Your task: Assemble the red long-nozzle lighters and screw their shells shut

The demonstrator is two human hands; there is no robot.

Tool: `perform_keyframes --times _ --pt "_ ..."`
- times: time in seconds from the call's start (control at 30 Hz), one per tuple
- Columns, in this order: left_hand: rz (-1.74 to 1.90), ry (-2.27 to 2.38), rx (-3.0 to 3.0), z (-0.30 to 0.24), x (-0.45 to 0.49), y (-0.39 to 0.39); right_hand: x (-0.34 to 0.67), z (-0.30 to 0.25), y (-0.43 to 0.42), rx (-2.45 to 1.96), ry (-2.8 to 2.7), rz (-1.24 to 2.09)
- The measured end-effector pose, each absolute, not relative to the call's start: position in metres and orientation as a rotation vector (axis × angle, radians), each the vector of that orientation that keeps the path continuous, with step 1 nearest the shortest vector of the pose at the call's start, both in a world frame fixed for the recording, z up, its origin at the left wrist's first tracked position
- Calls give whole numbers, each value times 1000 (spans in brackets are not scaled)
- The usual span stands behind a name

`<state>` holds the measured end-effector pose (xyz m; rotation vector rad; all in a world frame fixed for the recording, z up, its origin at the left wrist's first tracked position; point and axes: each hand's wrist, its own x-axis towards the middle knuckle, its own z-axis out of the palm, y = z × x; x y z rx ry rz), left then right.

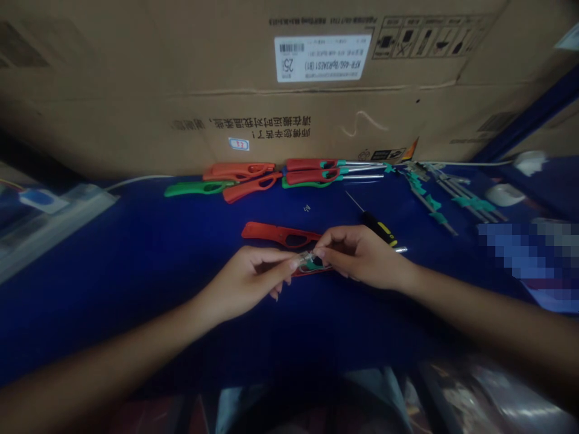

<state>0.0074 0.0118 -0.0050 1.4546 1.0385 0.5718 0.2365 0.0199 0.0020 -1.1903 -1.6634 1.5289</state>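
Both my hands meet over the middle of the blue table. My left hand (253,277) is closed, thumb and fingers pinching a small clear plastic part (306,260). At that part's right end, my right hand (362,256) pinches with thumb and forefinger; whatever is between these fingertips is too small to make out. Just below the fingers lies a red lighter casing half (301,272) with green inside, partly covered by my hands. A metal tube end (400,249) shows beyond my right hand. Behind my hands rests another red lighter casing half (262,231) with a trigger opening.
A black and yellow screwdriver (380,228) lies behind my right hand. Tiny screws (307,208) lie farther back. Orange casings (239,171), a green casing (199,188) and red casings with metal tubes (312,176) line a cardboard box (181,120). Several metal tubes (470,202) lie right.
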Motion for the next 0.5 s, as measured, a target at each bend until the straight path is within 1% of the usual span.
perform_keyframes --times 0.33,0.5 --pt "606 1054 1411 -4 9 10 235 1 19 -1196 -1701 1463" --pt "625 1072 1381 -5 11 10 234 1 18 -1206 -1640 1490"
